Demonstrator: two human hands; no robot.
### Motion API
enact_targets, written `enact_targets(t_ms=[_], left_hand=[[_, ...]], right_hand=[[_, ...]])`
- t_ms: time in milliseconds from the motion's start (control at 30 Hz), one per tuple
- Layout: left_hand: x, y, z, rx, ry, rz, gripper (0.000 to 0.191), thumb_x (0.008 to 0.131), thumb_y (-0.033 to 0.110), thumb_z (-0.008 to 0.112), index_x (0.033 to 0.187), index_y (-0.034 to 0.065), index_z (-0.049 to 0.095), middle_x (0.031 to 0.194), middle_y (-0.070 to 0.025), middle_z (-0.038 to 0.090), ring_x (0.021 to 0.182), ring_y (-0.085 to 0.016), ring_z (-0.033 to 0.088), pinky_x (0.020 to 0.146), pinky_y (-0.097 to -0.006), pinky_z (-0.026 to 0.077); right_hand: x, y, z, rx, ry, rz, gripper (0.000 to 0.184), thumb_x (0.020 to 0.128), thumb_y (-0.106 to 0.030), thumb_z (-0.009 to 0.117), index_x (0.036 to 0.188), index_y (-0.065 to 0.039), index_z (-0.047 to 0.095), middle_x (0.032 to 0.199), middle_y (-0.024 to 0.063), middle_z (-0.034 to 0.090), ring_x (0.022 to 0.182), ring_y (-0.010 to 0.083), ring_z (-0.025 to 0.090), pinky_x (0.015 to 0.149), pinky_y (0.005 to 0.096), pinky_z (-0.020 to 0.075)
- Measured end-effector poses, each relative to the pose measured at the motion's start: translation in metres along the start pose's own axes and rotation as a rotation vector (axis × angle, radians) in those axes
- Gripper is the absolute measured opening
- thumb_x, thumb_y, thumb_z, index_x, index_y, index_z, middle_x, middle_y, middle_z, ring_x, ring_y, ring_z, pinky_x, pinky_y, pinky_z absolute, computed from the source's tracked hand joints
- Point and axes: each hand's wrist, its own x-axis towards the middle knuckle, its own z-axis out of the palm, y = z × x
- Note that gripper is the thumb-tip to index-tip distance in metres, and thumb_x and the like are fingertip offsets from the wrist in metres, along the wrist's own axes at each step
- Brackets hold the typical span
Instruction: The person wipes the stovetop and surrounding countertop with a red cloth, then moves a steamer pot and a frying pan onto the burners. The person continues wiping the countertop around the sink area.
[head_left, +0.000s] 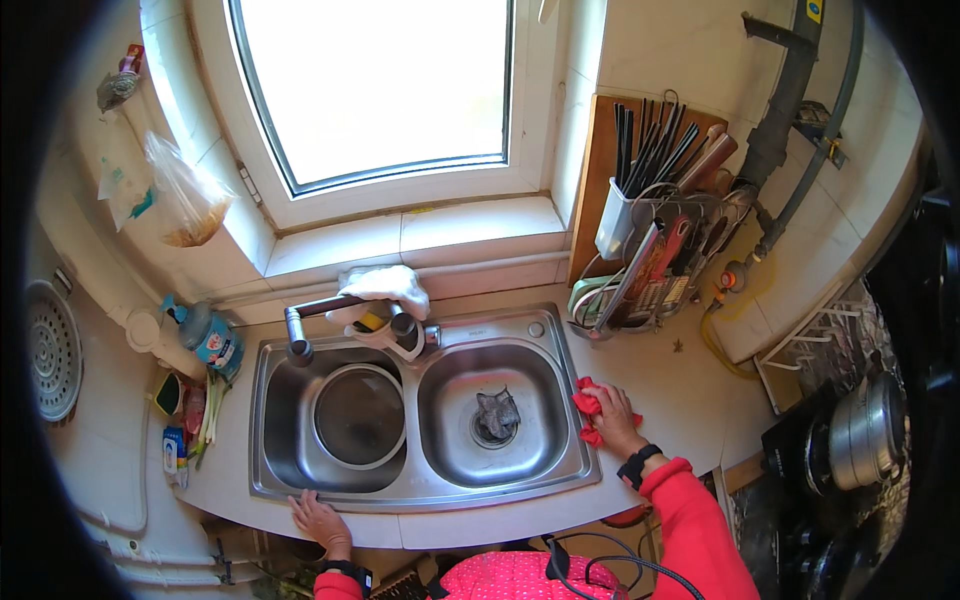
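My right hand (616, 420) presses a crumpled red cloth (587, 401) against the countertop, just right of the double stainless-steel sink (487, 496). At the sink's front left edge rests my left hand (319, 519), fingers apart and holding nothing. The left basin contains a round metal basin (360, 416) that seems to hold dark liquid. A dark grey wet cloth (497, 415) lies over the drain of the right basin. Behind the left basin stands the faucet (300, 349), with a white cloth (386, 289) draped at its base.
Left of the sink are a blue pump bottle (214, 341) and green onions (212, 412). A rack with knives, chopsticks and utensils (652, 255) stands at the back right before a wooden board (589, 172). A metal pot (866, 431) sits on the stove at far right.
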Motion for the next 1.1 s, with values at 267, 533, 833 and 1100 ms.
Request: enact_targets(t_ms=[267, 533, 833, 1100], left_hand=[[-0.002, 0.003, -0.006, 0.053, 0.015, 0.036, 0.03, 0.094, 0.005, 0.05, 0.121, 0.0096, 0.06, 0.138, -0.0051, 0.056, 0.147, -0.029, 0.032, 0.118, -0.0456, 0.026], [0.001, 0.002, -0.005, 0.07, -0.012, 0.03, 0.03, 0.095, 0.004, 0.051, 0.122, 0.0112, 0.061, 0.141, -0.0027, 0.055, 0.148, -0.027, 0.031, 0.118, -0.0445, 0.026], [0.001, 0.001, -0.004, 0.102, -0.018, 0.032, 0.029, 0.096, 0.004, 0.052, 0.123, 0.0103, 0.061, 0.141, -0.0039, 0.054, 0.147, -0.028, 0.032, 0.118, -0.0433, 0.027], [0.004, -0.013, 0.009, 0.187, -0.035, 0.075, 0.033, 0.098, 0.009, 0.047, 0.129, 0.0149, 0.058, 0.142, -0.0001, 0.055, 0.148, -0.027, 0.032, 0.114, -0.0446, 0.031]], right_hand=[[0.075, 0.02, 0.033, -0.015, 0.1, 0.035, 0.055, 0.075, 0.002, 0.064, 0.125, -0.021, 0.059, 0.128, 0.0116, 0.058, 0.12, 0.0377, 0.053, 0.103, 0.0491, 0.042], [0.024, 0.022, 0.021, -0.003, 0.023, 0.014, 0.058, 0.073, 0.003, 0.067, 0.125, -0.022, 0.06, 0.131, 0.0112, 0.056, 0.119, 0.036, 0.053, 0.104, 0.0477, 0.0424], [0.036, 0.092, -0.023, -0.248, 0.219, 0.425, 0.054, 0.072, -0.001, 0.069, 0.122, -0.018, 0.061, 0.123, 0.0111, 0.061, 0.118, 0.0374, 0.052, 0.101, 0.0477, 0.0425], [-0.058, 0.014, -0.003, -0.076, 0.074, 0.094, 0.057, 0.075, 0.002, 0.061, 0.126, -0.023, 0.06, 0.129, 0.0095, 0.057, 0.12, 0.0324, 0.054, 0.103, 0.0473, 0.0423]])
